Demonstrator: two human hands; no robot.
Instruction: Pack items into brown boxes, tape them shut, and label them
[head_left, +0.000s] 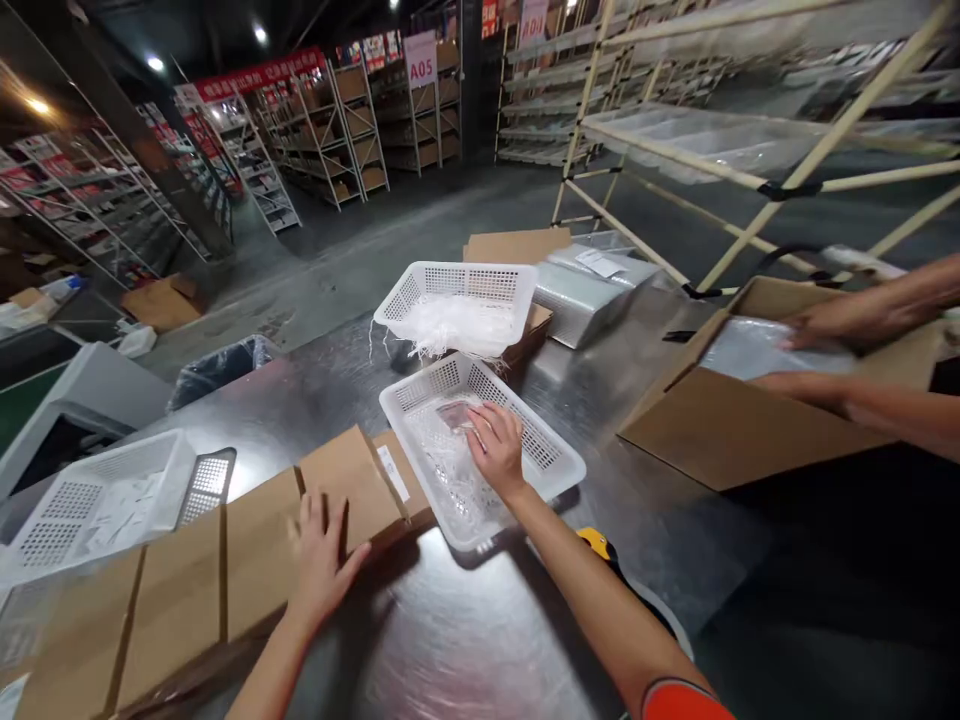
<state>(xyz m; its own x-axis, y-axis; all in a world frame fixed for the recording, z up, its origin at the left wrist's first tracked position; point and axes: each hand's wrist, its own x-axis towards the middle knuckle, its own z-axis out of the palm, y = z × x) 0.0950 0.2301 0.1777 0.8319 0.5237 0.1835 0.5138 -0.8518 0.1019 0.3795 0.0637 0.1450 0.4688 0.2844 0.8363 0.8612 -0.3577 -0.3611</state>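
Note:
My left hand (321, 558) lies flat, fingers spread, on a flattened brown cardboard box (247, 560) at the near left of the steel table (450, 640). My right hand (495, 447) reaches into a white perforated plastic basket (555, 462) in the middle and rests on clear plastic bags (450, 470) lying in it; whether the fingers grip a bag is unclear. A second white basket (457, 290) with clear plastic film stands tilted just behind.
At the right, another person's two hands (847, 320) work at an open cardboard box (720, 425) holding a silvery packet. A third white basket (90, 505) sits far left. A foil bag (581, 295), a bin (217, 370), shelving racks and a yellow-black tool (600, 545) surround the table.

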